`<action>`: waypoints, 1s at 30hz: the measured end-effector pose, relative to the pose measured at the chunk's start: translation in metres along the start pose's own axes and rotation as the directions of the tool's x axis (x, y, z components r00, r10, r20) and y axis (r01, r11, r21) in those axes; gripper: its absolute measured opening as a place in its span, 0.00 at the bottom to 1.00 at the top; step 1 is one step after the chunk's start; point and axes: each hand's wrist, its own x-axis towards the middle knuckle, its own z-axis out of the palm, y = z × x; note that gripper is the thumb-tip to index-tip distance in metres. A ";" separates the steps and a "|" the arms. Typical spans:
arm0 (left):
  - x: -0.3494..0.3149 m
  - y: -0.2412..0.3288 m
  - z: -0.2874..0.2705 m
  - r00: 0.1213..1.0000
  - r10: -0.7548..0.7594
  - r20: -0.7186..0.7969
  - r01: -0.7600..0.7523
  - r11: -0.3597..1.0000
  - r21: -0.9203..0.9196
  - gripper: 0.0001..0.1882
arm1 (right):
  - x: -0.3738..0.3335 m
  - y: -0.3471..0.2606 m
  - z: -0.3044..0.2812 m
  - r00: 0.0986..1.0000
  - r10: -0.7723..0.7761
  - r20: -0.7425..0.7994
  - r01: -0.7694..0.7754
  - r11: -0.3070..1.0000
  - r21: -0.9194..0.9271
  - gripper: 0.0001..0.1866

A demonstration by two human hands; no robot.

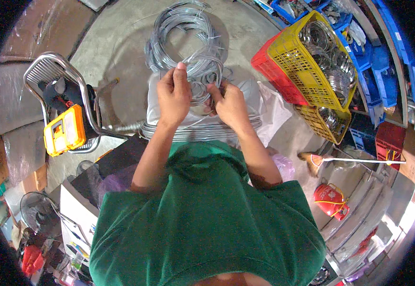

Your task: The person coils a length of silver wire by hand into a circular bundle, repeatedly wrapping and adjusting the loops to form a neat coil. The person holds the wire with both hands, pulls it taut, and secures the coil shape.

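Observation:
A small coil of silvery metal wire [197, 99] is held between my two hands in front of my body. My left hand [173, 95] closes on the coil's left side, thumb pointing away from me. On the other side my right hand [232, 106] pinches the coil between thumb and fingers; some fingertips are hidden behind it. Just beyond lies a big loose bundle of grey wire [157, 40] on the floor. Below my wrists, a wide coil of wire [193, 132] lies close to my body, by a pale grey wrapped surface [154, 102].
At left stands a metal-framed chair [40, 64] carrying a yellow-orange case [64, 129]. Stacked yellow crates [290, 62] with metal rings and a red crate [269, 59] stand at right, before blue bins [383, 86]. A broom [355, 160] and red canister [331, 200] lie nearer.

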 end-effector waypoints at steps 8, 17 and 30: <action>0.013 -0.015 0.001 0.988 -0.031 -0.154 0.027 0.999 -0.026 0.22 | -0.008 0.002 -0.018 0.984 0.156 0.091 -0.116 0.932 -0.345 0.17; 0.022 0.006 -0.014 0.947 -0.316 0.057 0.311 0.859 -0.408 0.22 | -0.044 0.025 -0.021 0.995 0.027 0.093 -0.016 0.993 -0.117 0.25; -0.006 -0.010 -0.004 0.807 -0.058 0.587 0.553 0.422 -0.718 0.21 | -0.006 0.001 -0.076 0.939 -0.090 0.331 -0.081 0.879 0.470 0.23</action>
